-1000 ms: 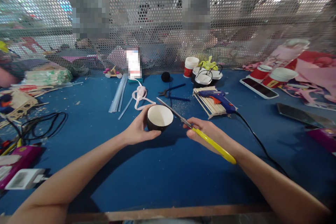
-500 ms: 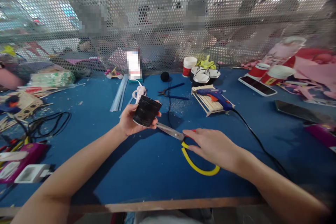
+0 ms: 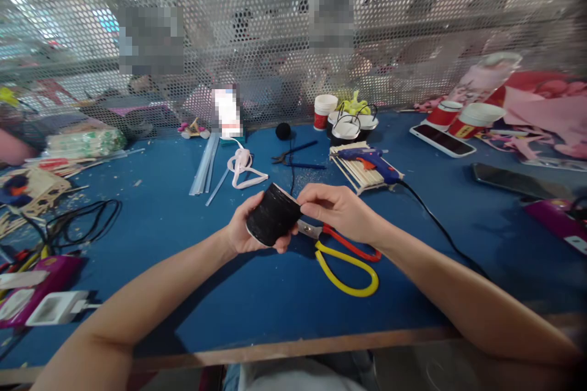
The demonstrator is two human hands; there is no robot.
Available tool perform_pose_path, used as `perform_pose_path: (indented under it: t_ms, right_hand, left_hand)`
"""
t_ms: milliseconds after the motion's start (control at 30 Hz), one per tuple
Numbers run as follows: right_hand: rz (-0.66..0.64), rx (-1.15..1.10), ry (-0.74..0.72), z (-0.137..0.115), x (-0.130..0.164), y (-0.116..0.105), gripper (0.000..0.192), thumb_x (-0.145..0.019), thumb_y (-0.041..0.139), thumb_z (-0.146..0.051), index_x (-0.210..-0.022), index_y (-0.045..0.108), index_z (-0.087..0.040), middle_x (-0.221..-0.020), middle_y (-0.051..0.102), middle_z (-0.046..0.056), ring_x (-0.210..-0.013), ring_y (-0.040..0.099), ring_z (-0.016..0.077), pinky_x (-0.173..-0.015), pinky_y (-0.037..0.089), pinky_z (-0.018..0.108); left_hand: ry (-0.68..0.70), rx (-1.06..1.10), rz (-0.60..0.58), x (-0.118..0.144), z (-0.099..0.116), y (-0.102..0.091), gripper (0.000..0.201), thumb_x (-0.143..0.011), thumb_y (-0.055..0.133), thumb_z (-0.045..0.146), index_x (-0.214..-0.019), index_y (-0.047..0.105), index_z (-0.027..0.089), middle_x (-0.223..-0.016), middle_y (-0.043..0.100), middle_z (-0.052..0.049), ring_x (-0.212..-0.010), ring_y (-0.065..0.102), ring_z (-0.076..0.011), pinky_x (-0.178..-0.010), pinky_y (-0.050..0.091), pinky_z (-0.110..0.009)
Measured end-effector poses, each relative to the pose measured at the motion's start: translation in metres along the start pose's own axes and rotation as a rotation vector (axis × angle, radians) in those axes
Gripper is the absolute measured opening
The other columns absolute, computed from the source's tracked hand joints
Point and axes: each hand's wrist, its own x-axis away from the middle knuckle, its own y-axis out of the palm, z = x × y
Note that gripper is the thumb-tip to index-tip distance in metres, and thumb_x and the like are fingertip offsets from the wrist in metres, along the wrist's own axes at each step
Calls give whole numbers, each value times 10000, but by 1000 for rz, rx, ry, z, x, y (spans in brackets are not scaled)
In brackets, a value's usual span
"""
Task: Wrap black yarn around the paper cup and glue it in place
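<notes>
- The black cup (image 3: 271, 218) is held above the blue worktop (image 3: 257, 299), turned on its side with the base towards the camera, so its wall and rim face the fingers that work on it.
- The left hand (image 3: 245, 229) cradles the cup from below and behind, its grip closed around the wall, thumb near the lower edge.
- The right hand (image 3: 337, 211) comes in from the right, wrist bent slightly inward; its grip pinches the cup's upper rim between thumb and fingertips.
- Both forearms slope in from the near edge and meet over the middle of the worktop.
- The scissors (image 3: 342, 253) lie flat on the worktop just beneath the right hand, free of either grip, yellow and red handles towards the person, within easy reach.
- The glue gun (image 3: 367, 159) rests on a bundle of sticks (image 3: 355, 172) farther back, its cord (image 3: 440, 226) trailing off right.
</notes>
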Motion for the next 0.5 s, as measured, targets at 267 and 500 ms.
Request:
perform_pose_path:
  t_ms: [267, 500]
  right_hand:
    - [23, 46, 22, 1, 3, 3, 117, -844, 508, -262, -790, 573, -181, -806, 585, 23, -766, 547, 128, -721, 445, 279]
    - [39, 90, 23, 3, 6, 4, 144, -870, 484, -271, -774, 544, -181, -783, 570, 10, -747, 531, 113, -706, 427, 252]
  left_hand:
    - [-17, -19, 92, -3, -6, -7, 596, -745, 419, 610, -1033, 544, 104, -826, 656, -125, -567, 608, -187, -562, 448, -323]
    - [-8, -96, 93, -6, -5, -10, 591, -771, 400, 609, -1054, 539, 109, -855, 650, -128, -627, 636, -216, -605, 462, -350]
